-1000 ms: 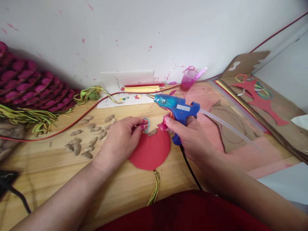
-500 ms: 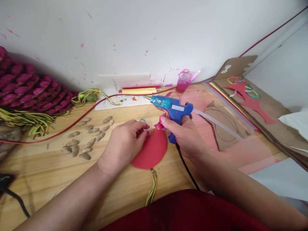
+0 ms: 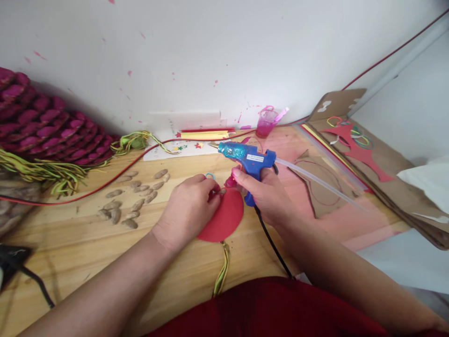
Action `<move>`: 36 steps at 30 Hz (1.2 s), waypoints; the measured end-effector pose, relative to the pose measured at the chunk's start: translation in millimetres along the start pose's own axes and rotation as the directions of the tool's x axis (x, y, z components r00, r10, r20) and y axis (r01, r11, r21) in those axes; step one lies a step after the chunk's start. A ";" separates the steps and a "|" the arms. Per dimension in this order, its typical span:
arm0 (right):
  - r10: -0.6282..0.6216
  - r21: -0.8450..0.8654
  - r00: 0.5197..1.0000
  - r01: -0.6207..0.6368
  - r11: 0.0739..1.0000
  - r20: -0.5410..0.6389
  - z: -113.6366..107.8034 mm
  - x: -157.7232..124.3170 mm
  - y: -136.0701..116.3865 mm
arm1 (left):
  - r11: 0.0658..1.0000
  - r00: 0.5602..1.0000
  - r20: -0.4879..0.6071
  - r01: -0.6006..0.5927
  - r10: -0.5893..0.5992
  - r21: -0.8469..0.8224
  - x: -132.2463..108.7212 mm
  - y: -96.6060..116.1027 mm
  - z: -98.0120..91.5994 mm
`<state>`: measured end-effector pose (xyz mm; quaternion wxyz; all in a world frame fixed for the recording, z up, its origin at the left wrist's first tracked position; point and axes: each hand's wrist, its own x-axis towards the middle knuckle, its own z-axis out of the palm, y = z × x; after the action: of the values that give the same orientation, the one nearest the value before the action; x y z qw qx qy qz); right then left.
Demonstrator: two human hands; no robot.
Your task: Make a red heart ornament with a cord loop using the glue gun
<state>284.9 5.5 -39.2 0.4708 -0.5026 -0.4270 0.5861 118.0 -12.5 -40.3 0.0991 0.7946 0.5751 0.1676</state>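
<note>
A red paper disc [image 3: 224, 217] lies on the wooden table, a yellow-green yarn tassel [image 3: 221, 271] hanging from its near edge and a small blue loop [image 3: 210, 176] at its far edge. My left hand [image 3: 191, 206] is closed at the disc's upper left, its fingertips pinching a small tan piece [image 3: 223, 191] that looks like a peanut, mostly hidden. In my right hand [image 3: 264, 189] is a blue glue gun [image 3: 242, 157], held above the disc. Its nozzle points left, and a long clear glue stick [image 3: 315, 180] sticks out of its back.
Several peanuts [image 3: 138, 204] are scattered left of the disc. A large magenta scaly piece [image 3: 52, 124] with yarn fringe stands far left. A red cord [image 3: 133, 164] crosses the table. Behind are a pink cup [image 3: 265, 122] and star-dotted paper [image 3: 164, 150]; cardboard [image 3: 321, 187] lies right.
The view has shifted slightly. My left hand has turned a little and sits slightly further right over the disc. The glue gun stays in my right hand, almost where it was.
</note>
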 end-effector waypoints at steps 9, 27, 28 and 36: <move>-0.055 0.043 0.998 0.053 0.998 0.043 2.3 -3.3 -9.3 | 0.996 1.000 0.002 0.019 -0.019 -0.089 1.8 -8.0 -0.3; -0.082 0.016 0.996 0.082 0.996 0.019 0.2 -4.3 -10.1 | 0.993 0.996 0.039 -0.074 0.078 -0.093 -3.2 -6.4 -2.0; -0.083 0.008 0.996 0.083 0.997 0.018 0.2 -4.5 -10.3 | 0.994 0.995 0.036 -0.093 0.095 -0.058 -3.9 -6.2 -1.6; -0.070 0.028 0.998 0.070 0.997 0.004 2.1 -4.8 -9.1 | 0.943 0.969 0.074 -0.247 0.237 0.225 -11.6 4.9 -3.7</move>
<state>284.2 2.6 -29.1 0.4970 -0.4793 -0.4374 0.5761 117.6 -25.1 -37.0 -0.0026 0.8689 0.4863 0.0919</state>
